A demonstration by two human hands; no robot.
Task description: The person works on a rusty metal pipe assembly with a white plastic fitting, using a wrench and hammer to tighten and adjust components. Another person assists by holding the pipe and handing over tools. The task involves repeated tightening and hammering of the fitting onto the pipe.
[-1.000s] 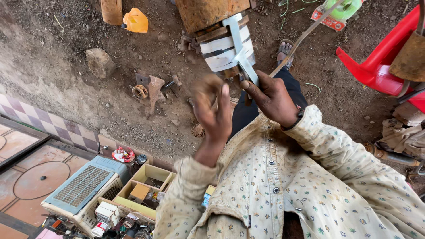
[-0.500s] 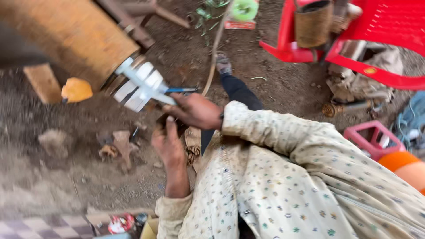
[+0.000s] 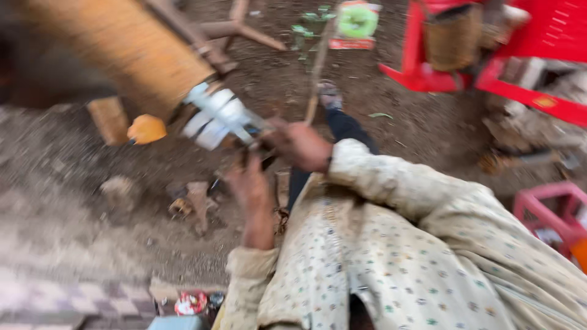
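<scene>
A big brown cylinder (image 3: 122, 46) slants in from the upper left, its white tape-wrapped end (image 3: 214, 119) pointing at my hands. My right hand (image 3: 299, 146) is at that end with its fingers closed on a pale strip of tape (image 3: 254, 129) that comes off it. My left hand (image 3: 247, 183) is raised just below the white end, with something dark by its fingers. Blur hides whether it grips anything. I wear a cream dotted sleeve (image 3: 391, 183).
Bare dirt ground lies all around. A red plastic chair (image 3: 550, 36) with a woven basket (image 3: 452, 36) stands upper right, a pink crate (image 3: 550, 208) at right. An orange lump (image 3: 147, 129), a wood block (image 3: 110, 119), a stick (image 3: 318, 67) and a green roll (image 3: 358, 21) lie ahead.
My view has swung left and tilted, so the cylinder now slants from the upper left. My right hand stays at the white end. My left hand has dropped a little below it.
</scene>
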